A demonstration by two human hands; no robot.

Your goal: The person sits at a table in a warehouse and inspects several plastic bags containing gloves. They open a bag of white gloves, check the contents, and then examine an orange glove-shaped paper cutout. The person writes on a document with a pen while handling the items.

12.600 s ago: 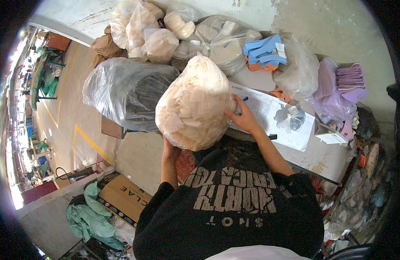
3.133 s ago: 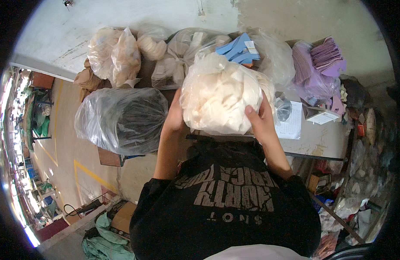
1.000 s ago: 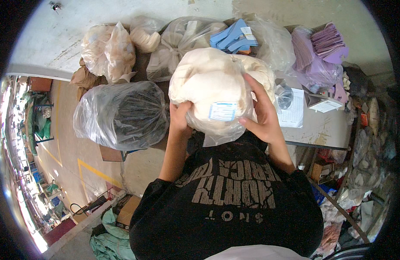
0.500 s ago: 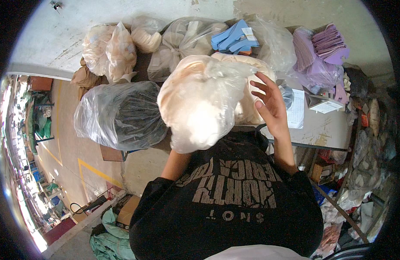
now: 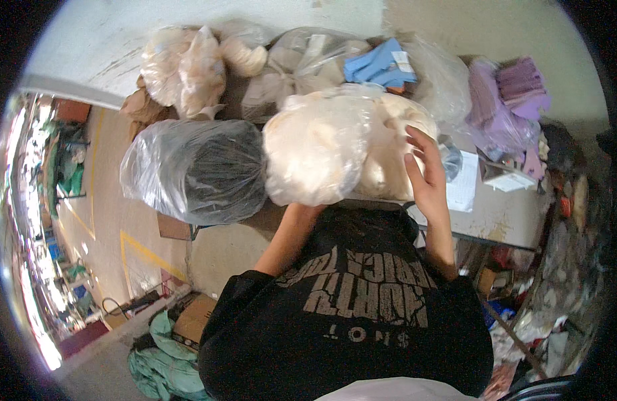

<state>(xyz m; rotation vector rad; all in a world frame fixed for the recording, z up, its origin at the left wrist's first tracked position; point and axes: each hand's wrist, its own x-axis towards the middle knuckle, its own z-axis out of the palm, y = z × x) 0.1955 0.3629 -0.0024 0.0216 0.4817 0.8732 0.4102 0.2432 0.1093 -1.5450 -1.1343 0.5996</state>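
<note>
A clear plastic bag filled with cream-coloured soft pieces is at the table's middle front. My left forearm reaches under the near side of this bag, and the bag hides the left hand's fingers. To the right, a second cream-coloured bundle sits against it. My right hand is over that bundle's right side with fingers stretched and thumb apart, holding nothing. Whether its fingertips touch the bundle I cannot tell.
A clear bag of dark material lies at the left. Behind are more filled bags, blue pieces and a purple stack. A paper sheet and a small white box lie on the table at the right.
The front bag has moved away from my body and looks lower, beside the second bundle. More of my left forearm shows. My right hand stays open near the bundle. The whole view has shifted slightly.
</note>
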